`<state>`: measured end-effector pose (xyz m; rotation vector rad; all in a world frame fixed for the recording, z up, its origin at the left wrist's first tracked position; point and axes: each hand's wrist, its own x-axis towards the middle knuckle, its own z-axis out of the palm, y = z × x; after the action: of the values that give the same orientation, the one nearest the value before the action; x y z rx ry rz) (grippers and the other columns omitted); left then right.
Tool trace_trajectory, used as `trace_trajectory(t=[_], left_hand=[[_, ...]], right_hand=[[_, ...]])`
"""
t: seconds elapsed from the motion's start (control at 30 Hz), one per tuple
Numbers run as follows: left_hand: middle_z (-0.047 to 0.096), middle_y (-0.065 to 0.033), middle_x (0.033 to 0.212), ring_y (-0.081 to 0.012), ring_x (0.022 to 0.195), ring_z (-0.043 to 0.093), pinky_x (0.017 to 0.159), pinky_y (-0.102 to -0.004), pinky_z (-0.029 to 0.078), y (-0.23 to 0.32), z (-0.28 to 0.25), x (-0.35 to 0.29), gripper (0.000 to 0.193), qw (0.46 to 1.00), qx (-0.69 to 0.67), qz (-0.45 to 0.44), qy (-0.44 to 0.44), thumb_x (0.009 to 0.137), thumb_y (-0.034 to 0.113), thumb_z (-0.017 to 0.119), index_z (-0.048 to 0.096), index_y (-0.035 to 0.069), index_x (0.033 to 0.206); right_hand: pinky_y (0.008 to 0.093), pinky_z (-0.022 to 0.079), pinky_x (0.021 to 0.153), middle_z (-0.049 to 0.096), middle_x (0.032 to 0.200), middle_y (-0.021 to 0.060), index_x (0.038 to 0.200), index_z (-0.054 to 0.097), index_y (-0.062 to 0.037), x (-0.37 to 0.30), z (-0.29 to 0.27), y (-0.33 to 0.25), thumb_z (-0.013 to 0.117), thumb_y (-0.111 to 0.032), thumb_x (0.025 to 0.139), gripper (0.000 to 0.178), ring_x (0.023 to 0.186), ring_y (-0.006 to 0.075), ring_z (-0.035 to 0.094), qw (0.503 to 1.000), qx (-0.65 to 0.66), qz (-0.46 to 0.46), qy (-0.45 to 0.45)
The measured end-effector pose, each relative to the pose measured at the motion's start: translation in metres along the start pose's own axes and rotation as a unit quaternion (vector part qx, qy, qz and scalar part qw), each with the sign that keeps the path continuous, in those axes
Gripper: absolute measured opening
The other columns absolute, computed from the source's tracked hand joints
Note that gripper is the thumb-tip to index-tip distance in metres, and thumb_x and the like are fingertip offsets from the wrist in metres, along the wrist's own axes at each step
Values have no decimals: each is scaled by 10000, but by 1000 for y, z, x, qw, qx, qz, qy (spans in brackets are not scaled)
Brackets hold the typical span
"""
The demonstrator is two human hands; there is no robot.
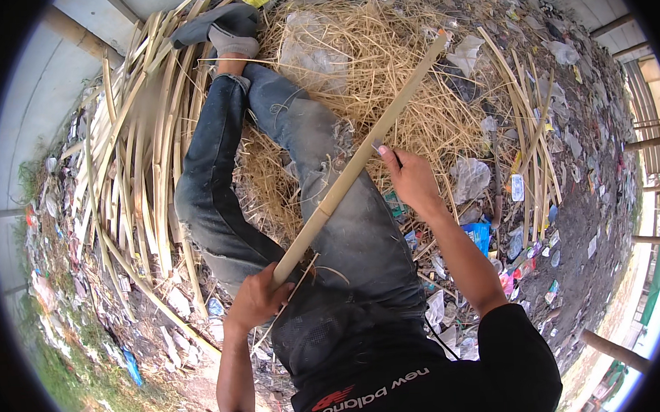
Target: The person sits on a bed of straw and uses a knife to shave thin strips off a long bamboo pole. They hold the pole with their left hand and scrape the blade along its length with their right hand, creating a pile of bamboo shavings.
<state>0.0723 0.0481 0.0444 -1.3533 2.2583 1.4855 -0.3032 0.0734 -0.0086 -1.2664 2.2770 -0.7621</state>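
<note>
A long, flat bamboo strip (349, 174) slants across my lap, its far end up and to the right over the shavings. My left hand (255, 301) is closed round its near end by my hip. My right hand (411, 179) is curled beside the strip's right edge, thumb toward it. A small dark, shiny piece shows at that thumb, perhaps a blade; the palm side is hidden. A thin sliver (298, 290) sticks out beside my left hand. Curly shavings lie on my jeans (364, 237).
Long bamboo strips (164, 162) are heaped on the left, and more strips (529, 135) lie on the right. Pale shavings (390, 63) cover the ground ahead. Plastic scraps, including a clear bag (470, 179) and a blue packet (477, 236), litter the ground. Wall panels (35, 108) stand at the left.
</note>
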Motion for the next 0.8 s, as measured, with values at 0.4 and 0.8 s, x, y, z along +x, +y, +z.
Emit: trace_trajectory(t=[0.4, 0.8], left_hand=[[724, -186, 908, -441, 770, 705, 711, -566, 559, 23, 29, 11, 371, 969, 224, -15, 102, 934, 89, 570, 590, 168, 1296], [714, -217, 921, -440, 825, 719, 712, -546, 581, 49, 46, 36, 424, 973, 212, -15, 93, 848, 151, 746, 552, 94, 1221]], right_hand=[[507, 479, 559, 624, 623, 194, 888, 690, -45, -50, 29, -11, 473, -494, 1070, 531, 576, 431, 606, 993, -53, -95, -43], [518, 468, 559, 615, 653, 260, 832, 656, 10, -58, 27, -12, 536, -429, 1057, 508, 615, 472, 614, 996, 45, -67, -48]])
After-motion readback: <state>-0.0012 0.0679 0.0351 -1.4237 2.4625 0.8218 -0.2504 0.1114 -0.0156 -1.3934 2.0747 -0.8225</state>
